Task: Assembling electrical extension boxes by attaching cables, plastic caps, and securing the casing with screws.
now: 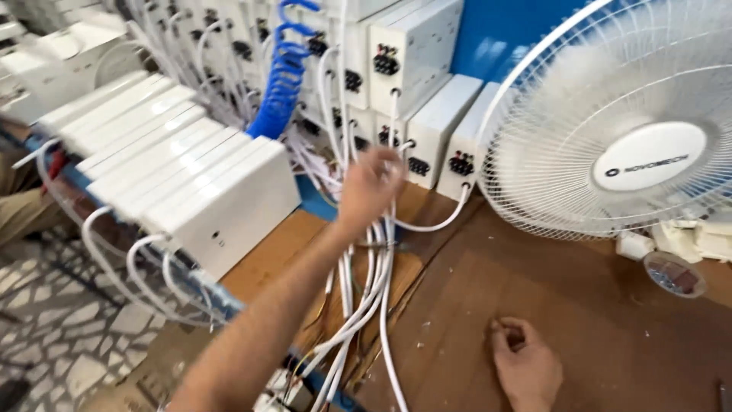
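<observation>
White cables [379, 252] sit in the left hand [371, 185], seemingly pinched; right hand [526, 366] rests loosely curled, empty, on the wooden table [579, 305].

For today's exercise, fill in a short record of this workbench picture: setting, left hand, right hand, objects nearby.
setting: wooden workbench with rows of white boxes, seen from above
left hand: left hand raised, fingers closed around white cables that run down over the bench
right hand: right hand resting on the bench, fingers curled, holding nothing that shows
nearby: white fan at the right; blue coiled hose among the boxes; small round dish under the fan
</observation>
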